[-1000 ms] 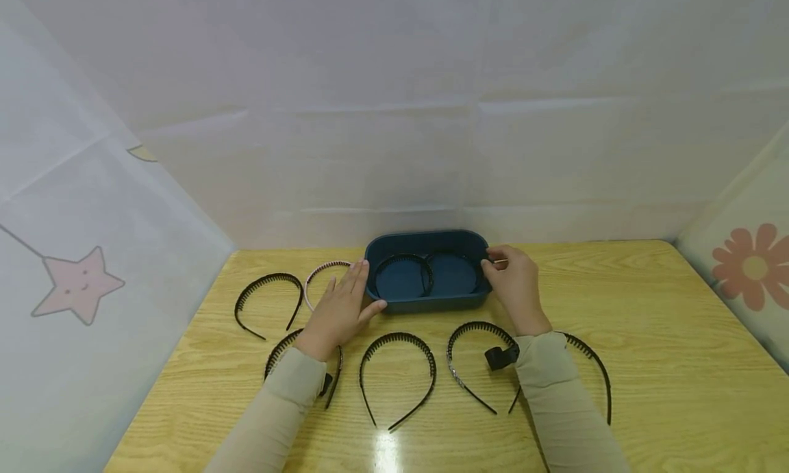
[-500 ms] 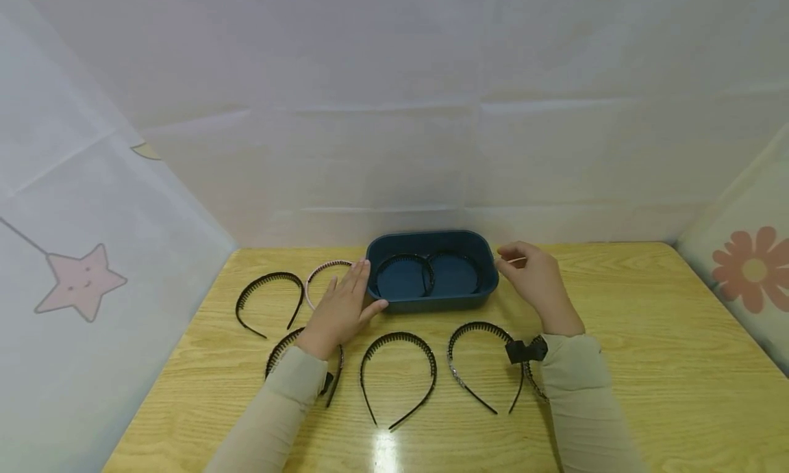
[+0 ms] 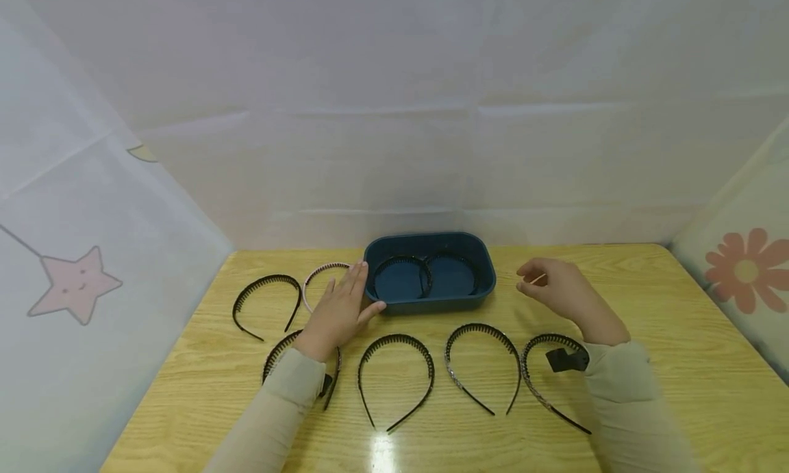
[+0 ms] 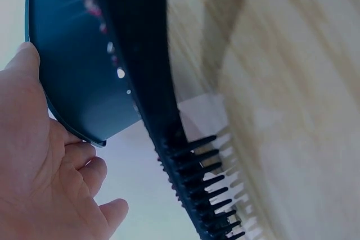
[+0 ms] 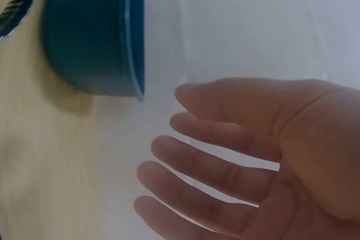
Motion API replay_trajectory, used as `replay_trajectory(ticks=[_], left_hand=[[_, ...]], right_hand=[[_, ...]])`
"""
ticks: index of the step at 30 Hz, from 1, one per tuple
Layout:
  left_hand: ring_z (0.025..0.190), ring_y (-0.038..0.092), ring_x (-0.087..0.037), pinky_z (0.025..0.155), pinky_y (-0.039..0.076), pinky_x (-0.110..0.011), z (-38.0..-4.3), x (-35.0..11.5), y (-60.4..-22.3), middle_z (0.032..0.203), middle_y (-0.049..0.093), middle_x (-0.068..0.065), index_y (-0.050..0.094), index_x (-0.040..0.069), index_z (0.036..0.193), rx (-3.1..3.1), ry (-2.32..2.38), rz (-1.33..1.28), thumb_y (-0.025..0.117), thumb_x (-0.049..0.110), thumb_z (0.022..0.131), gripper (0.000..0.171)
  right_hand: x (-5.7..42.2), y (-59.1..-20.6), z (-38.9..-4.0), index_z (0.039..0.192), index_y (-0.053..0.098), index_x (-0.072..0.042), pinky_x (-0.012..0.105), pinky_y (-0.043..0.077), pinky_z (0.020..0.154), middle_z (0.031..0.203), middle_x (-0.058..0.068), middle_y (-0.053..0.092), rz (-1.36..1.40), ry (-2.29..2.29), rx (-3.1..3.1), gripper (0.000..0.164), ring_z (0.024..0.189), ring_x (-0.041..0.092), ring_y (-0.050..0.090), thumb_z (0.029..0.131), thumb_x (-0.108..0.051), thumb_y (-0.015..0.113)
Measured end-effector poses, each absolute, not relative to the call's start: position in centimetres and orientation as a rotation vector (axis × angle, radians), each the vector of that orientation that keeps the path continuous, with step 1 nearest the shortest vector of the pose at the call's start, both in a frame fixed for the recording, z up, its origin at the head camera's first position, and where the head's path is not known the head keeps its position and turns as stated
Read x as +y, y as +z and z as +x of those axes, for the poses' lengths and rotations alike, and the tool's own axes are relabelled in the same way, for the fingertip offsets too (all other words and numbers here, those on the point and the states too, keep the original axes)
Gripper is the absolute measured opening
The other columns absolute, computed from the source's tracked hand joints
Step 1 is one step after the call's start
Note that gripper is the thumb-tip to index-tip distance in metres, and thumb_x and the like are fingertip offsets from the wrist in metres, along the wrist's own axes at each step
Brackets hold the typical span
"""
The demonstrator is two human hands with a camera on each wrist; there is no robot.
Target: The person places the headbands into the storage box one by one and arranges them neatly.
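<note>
A dark blue box [image 3: 429, 307] stands near the back of the table with two black toothed headbands [image 3: 425, 278] lying in it, partly overlapping. My left hand [image 3: 339, 309] rests against the box's left end, fingers extended, thumb at the front corner. In the left wrist view, the fingers [image 4: 79, 164] touch the box [image 4: 84, 82], and a jewelled headband [image 4: 135, 60] crosses close to the camera. My right hand [image 3: 555, 288] hovers to the right of the box, apart from it. Its fingers [image 5: 208, 167] are loosely bent and hold nothing in the right wrist view.
A black headband [image 3: 268, 279] and a pink one [image 3: 310, 281] lie left of the box. Another [image 3: 280, 346] is partly under my left wrist. In front lie a plain black headband [image 3: 396, 338] and two with glittery sides, left [image 3: 453, 374] and right [image 3: 536, 391]. White sheets [image 3: 394, 151] enclose the table.
My right hand has let go of the box's right end and moved away to the right, uncovering most of the rightmost headband. My left hand has stayed at the box.
</note>
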State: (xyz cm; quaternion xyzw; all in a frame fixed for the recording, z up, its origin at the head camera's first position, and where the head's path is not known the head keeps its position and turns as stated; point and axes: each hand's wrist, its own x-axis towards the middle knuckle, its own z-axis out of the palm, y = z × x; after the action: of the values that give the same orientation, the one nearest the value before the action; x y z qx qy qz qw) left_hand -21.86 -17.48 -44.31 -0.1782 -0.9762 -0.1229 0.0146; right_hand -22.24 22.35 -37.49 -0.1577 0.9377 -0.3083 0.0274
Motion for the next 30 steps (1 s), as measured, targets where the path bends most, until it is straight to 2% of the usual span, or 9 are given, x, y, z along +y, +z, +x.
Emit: replay_trajectory(ticks=[6, 16, 24, 30], left_hand=[[0.155, 0.012, -0.031, 0.121, 0.016, -0.062, -21.8, -17.5, -44.3, 0.169, 0.008, -0.015, 0.009, 0.003, 0.163, -3.048, -0.382, -0.556, 0.043, 0.059, 0.104, 0.088], [0.155, 0.014, -0.032, 0.121, 0.016, -0.062, -21.8, -17.5, -44.3, 0.169, 0.009, -0.015, 0.009, 0.003, 0.163, -3.041, -0.386, -0.555, 0.043, 0.059, 0.104, 0.088], [0.155, 0.013, -0.031, 0.122, 0.015, -0.061, -21.8, -17.6, -44.5, 0.169, 0.009, -0.015, 0.009, 0.003, 0.163, -3.046, -0.386, -0.55, 0.043, 0.059, 0.104, 0.088], [0.155, 0.014, -0.032, 0.121, 0.017, -0.062, -21.9, -17.5, -44.4, 0.169, 0.011, -0.016, 0.009, 0.003, 0.163, -3.039, -0.387, -0.551, 0.043, 0.059, 0.104, 0.087]], right_hand=[[23.6, -38.3, -21.6, 0.121, 0.067, 0.005, 0.049, 0.058, 0.08, 0.117, 0.023, 0.066, -0.547, -0.835, 2.776, 0.03, 0.1, 0.034, 0.065, 0.098, -0.013, 0.069], [26.4, -40.3, -20.9, 0.118, 0.067, 0.006, 0.048, 0.057, 0.077, 0.113, 0.022, 0.067, -0.519, -0.754, 2.704, 0.028, 0.099, 0.037, 0.064, 0.094, -0.006, 0.071], [28.1, -41.6, -20.3, 0.112, 0.067, 0.005, 0.047, 0.056, 0.074, 0.101, 0.015, 0.067, -0.507, -0.739, 2.708, 0.024, 0.091, 0.031, 0.065, 0.091, -0.004, 0.073], [29.2, -42.2, -20.1, 0.102, 0.068, 0.001, 0.04, 0.053, 0.069, 0.093, 0.006, 0.064, -0.5, -0.754, 2.678, 0.018, 0.083, 0.021, 0.06, 0.088, -0.004, 0.077]])
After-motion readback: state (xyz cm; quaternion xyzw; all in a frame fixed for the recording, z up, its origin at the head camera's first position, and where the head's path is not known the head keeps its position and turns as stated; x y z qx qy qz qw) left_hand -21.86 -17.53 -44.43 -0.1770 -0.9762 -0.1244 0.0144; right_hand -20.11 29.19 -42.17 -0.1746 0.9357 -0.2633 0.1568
